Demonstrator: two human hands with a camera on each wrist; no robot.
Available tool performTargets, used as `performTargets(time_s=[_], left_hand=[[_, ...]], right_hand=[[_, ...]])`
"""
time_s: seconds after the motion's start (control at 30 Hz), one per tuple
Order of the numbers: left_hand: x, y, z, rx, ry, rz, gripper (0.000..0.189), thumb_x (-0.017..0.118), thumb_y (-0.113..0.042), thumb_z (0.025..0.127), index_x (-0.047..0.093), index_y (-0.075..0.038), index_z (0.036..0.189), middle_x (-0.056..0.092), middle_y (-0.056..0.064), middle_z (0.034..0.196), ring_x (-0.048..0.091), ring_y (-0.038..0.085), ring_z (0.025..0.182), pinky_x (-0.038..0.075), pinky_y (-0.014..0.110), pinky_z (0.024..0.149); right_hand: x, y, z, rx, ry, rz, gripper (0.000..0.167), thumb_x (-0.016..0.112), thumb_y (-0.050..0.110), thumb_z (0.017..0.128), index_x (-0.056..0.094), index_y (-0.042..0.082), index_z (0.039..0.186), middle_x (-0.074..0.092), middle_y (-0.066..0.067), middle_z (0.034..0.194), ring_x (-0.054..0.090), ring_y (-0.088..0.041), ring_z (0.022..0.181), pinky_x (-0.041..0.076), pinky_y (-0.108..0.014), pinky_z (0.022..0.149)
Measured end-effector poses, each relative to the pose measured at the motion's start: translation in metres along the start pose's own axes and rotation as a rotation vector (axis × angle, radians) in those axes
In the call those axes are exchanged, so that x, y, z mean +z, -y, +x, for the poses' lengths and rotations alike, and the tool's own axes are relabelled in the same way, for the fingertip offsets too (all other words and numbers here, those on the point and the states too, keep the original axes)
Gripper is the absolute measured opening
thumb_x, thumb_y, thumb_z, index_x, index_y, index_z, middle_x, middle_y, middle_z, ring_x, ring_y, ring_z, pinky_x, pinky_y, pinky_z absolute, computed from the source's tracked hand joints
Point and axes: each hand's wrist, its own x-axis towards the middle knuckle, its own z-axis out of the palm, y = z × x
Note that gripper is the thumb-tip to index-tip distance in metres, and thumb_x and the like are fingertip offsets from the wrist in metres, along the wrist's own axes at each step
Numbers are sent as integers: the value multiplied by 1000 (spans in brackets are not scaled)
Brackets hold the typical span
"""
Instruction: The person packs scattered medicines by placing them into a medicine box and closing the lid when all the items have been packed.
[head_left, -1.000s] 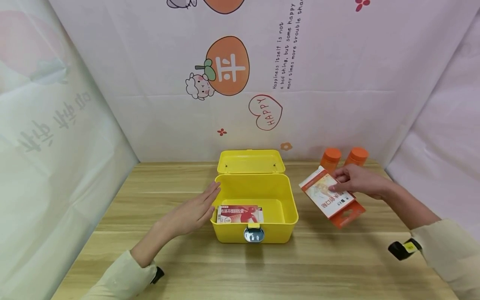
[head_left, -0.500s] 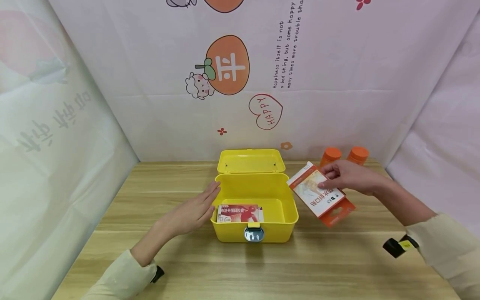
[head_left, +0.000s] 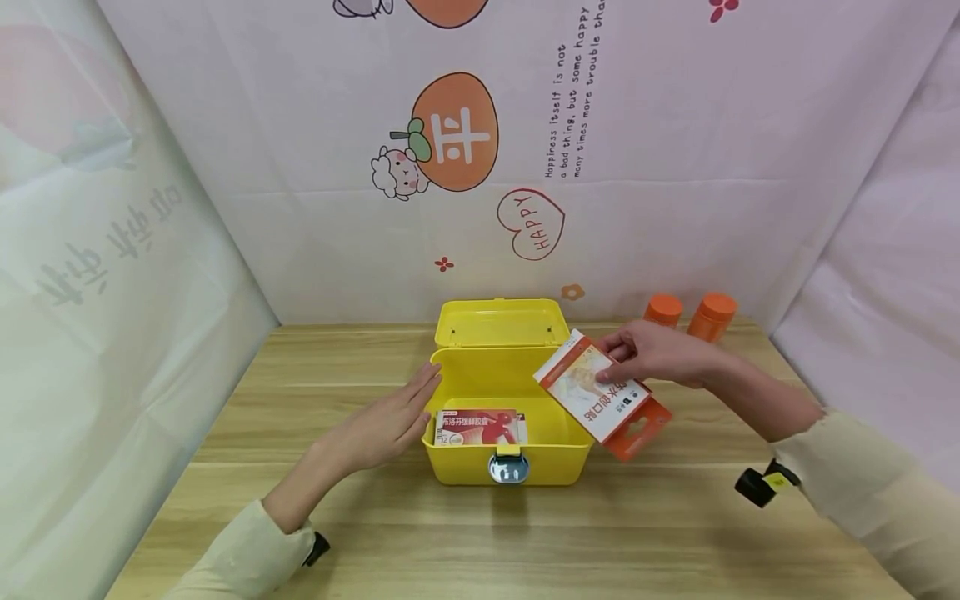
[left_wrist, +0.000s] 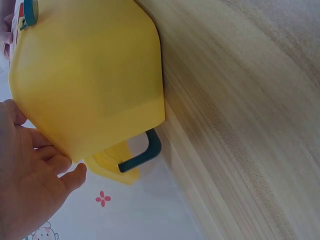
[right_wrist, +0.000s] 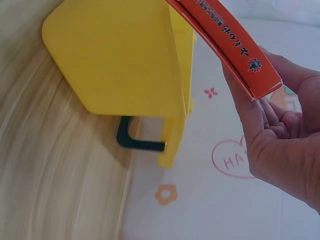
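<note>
Left hand (head_left: 386,425) at side of yellow box (head_left: 457,468), white-and-orange packet (head_left: 588,387) in right hand (head_left: 656,354).
Left fingers (head_left: 422,396) almost straight, resting against the left wall of the yellow box, with nothing grasped; inside, red medicine box (head_left: 472,427) lying near the front wall, at left; lid (head_left: 502,323) raised at the back. Next, the packet, tilted, overlapping the right rim in head view, with orange hanging tab (head_left: 639,429) to the lower right; right thumb and fingers (head_left: 613,340) pinching it firmly at the upper right edge. Farther right on the counter (head_left: 375,542), behind, two orange bottles (head_left: 663,310) just beside each other.
</note>
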Motion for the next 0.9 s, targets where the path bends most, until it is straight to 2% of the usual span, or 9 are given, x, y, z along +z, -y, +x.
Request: performTargets(time_s=[0.3,0.63,0.9], left_hand=[[1,1,0,1,0,-5,62,36,-35,108,16,-10,161,6,3,170,12,20,156,27,44,123],[1,0,0,-5,5,-9,62,34,-37,108,14,-12,161,4,1,170,10,18,156,26,42,123],[1,0,1,1,-5,-21,61,36,-34,109,18,-8,160,7,5,170,12,20,156,27,43,123]], right_hand=[[12,18,20,8,2,-68,33,74,19,90,66,-2,114,73,-5,90,66,-16,79,58,-25,72],[20,40,44,41,3,-119,36,73,18,91,62,-2,118,72,-7,97,66,-17,82,59,-28,76],[28,52,63,-43,71,-149,27,72,16,91,70,1,113,75,-5,93,67,-17,80,60,-28,75]])
